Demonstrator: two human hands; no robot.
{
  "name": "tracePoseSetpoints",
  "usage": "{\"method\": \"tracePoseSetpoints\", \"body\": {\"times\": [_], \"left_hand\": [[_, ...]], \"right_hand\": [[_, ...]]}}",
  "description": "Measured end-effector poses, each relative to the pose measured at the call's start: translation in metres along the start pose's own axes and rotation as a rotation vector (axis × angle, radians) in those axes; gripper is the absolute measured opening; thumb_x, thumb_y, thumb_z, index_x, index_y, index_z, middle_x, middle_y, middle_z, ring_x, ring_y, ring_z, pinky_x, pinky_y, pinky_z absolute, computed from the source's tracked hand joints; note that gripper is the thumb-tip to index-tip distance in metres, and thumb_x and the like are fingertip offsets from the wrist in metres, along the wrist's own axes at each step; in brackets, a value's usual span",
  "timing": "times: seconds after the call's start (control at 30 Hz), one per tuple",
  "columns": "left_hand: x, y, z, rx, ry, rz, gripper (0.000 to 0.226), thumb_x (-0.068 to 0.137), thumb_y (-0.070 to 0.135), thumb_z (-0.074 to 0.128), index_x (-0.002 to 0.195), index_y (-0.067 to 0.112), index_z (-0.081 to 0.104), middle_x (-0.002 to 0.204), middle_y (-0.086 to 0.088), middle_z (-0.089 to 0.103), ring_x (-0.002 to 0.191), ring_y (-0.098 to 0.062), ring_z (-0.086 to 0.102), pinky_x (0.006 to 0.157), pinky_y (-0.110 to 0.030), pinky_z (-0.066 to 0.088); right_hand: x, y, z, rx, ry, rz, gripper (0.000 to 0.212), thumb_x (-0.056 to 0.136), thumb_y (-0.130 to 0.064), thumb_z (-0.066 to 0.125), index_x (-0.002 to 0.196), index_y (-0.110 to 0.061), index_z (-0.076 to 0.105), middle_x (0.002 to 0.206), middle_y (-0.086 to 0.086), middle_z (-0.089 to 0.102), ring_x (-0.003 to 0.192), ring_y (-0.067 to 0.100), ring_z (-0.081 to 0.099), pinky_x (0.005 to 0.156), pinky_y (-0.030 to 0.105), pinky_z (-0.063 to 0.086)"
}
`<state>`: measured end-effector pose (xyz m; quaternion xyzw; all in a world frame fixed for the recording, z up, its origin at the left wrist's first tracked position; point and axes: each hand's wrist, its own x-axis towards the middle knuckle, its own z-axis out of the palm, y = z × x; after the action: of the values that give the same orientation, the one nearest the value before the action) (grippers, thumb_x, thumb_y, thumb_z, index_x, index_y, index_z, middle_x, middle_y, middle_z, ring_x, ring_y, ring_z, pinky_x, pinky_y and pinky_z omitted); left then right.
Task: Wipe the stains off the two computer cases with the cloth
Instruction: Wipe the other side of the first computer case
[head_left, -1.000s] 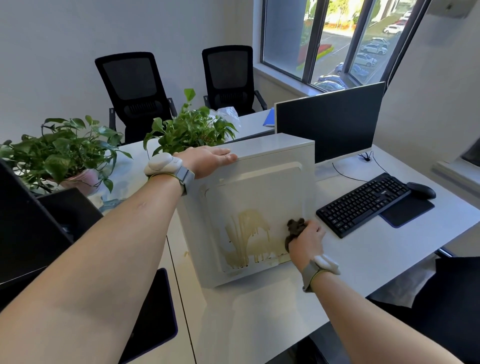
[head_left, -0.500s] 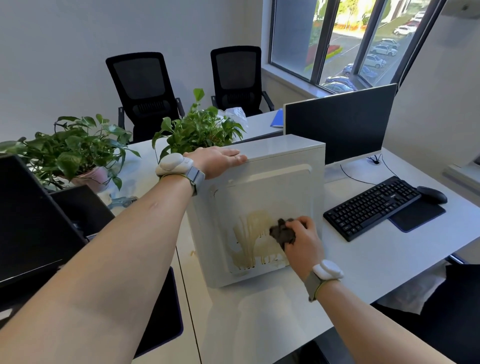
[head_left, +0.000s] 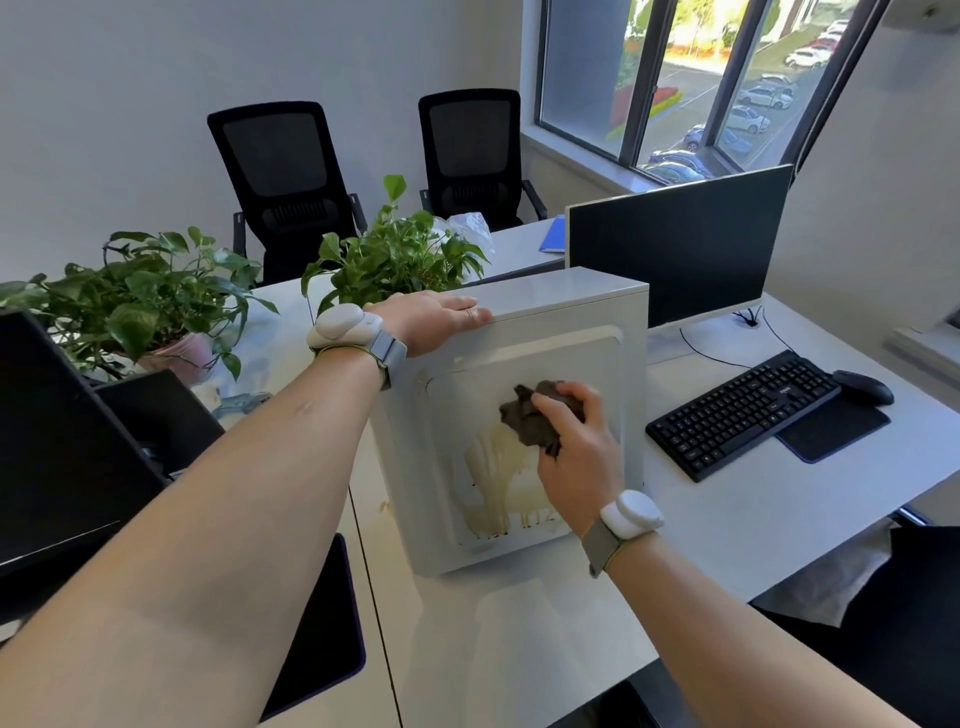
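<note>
Head view shows a white computer case standing upright on the white desk, between a potted plant and a black keyboard. Its side panel carries a yellowish-brown stain with drip streaks running down toward the lower edge. The right hand curls its fingers round a crumpled dark cloth and presses it against the panel at the stain's upper part. The left hand lies flat on the case's top edge, fingers straight and together.
</note>
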<state>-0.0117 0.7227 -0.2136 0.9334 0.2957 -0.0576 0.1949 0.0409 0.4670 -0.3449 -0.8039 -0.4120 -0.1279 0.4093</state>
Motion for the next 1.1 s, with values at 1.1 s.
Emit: {"method": "tracePoseSetpoints", "body": {"times": [1.1], "left_hand": [[0.009,-0.005,0.003,0.01,-0.006,0.006,0.104,0.051,0.114,0.015,0.142,0.068,0.036,0.162,0.025,0.033,0.153,-0.023,0.028,0.122,-0.057,0.02]], "right_hand": [[0.053,0.038,-0.048,0.279,0.035,0.636,0.051,0.083,-0.011,0.073,0.124,-0.019,0.044,0.114,0.004,0.052,0.093,0.026,0.061,0.075,0.039,0.054]]}}
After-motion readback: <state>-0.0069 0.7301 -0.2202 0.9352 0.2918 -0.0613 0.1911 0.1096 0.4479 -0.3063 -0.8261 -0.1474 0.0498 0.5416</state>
